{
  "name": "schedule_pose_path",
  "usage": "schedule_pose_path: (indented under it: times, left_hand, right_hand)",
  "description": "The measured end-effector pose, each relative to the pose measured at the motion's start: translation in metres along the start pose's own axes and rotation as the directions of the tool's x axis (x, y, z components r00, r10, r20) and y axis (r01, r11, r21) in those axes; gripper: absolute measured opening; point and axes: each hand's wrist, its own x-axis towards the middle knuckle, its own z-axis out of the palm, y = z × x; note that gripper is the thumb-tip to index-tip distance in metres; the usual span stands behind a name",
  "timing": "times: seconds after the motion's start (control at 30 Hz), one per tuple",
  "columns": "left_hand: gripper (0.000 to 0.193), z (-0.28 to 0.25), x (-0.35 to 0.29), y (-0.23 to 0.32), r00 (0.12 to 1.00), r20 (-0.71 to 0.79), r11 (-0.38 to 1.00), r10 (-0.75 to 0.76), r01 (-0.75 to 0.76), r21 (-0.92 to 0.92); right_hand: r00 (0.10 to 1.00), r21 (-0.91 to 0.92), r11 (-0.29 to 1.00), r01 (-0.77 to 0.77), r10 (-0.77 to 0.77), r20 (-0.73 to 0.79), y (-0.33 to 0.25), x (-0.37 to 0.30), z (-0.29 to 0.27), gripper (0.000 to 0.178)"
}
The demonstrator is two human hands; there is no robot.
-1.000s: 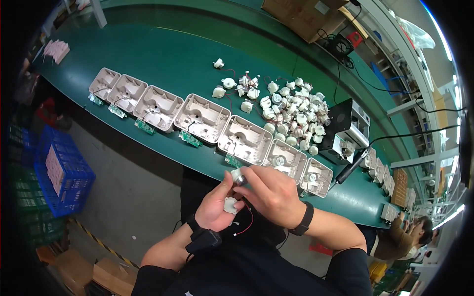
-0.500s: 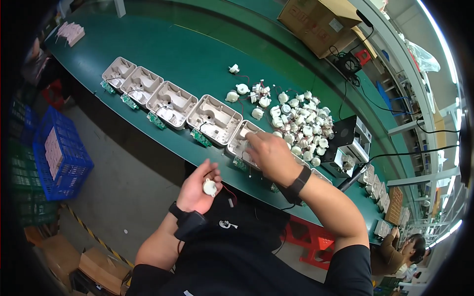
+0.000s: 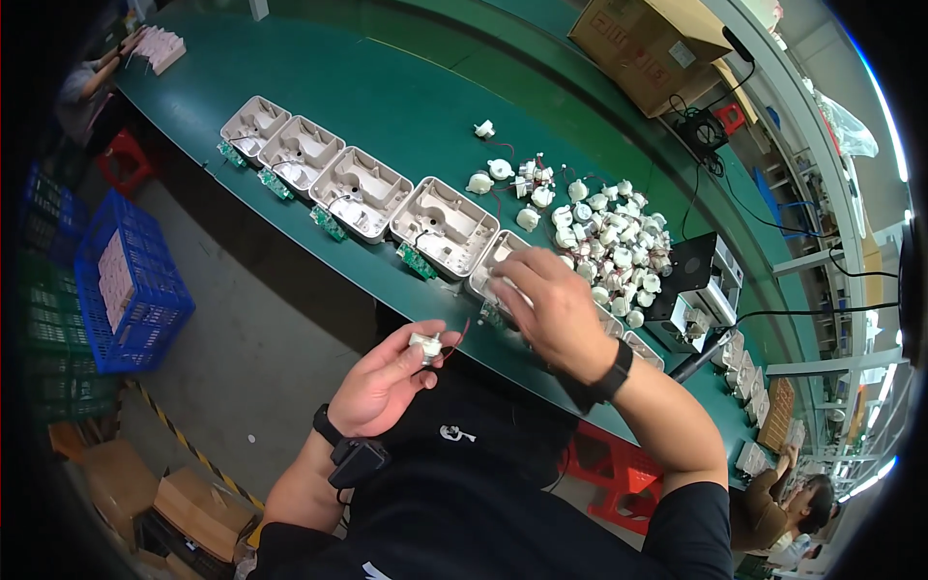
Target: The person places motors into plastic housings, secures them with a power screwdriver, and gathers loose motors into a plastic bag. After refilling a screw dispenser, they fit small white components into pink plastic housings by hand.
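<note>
While your left hand, nearly closed, pinches one small white motor with a red lead by the near edge of the table, your right hand hangs half-curled over a pale housing; you cannot tell whether it grips anything. Also listed: four more housings, in a row leftward; green circuit boards, along their near side; heaped white motors, far right; black-and-silver device, right of these; blue crate, left.
</note>
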Motion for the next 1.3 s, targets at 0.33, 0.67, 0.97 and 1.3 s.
schedule_pose_path:
  times: [0.33, 0.67, 0.97, 1.3]
  left_hand:
    - [0.034, 0.009, 0.016, -0.005, 0.991, 0.108, 0.995, 0.08, -0.073, -0.064]
    - [0.038, 0.011, 0.016, -0.013, 0.988, -0.027, 0.987, 0.149, -0.147, 0.068]
    - [0.039, 0.035, 0.02, 0.046, 0.904, 0.389, 0.211, 0.177, -0.421, 0.882]
    - [0.025, 0.028, 0.065, 0.08, 0.893, 0.229, 0.028, 0.387, -0.26, 0.965]
  right_hand:
    - [0.949, 0.633, 0.718, -0.29, 0.132, 0.285, -0.03, -0.008, 0.007, 0.029]
    - [0.863, 0.768, 0.407, -0.494, 0.336, 0.377, -0.03, 0.002, 0.003, 0.019]
    - [0.858, 0.711, 0.486, -0.507, 0.365, 0.362, -0.028, 0.008, -0.001, 0.016]
    - [0.993, 0.445, 0.894, 0.051, 0.0, -0.115, -0.025, 0.022, -0.015, 0.019]
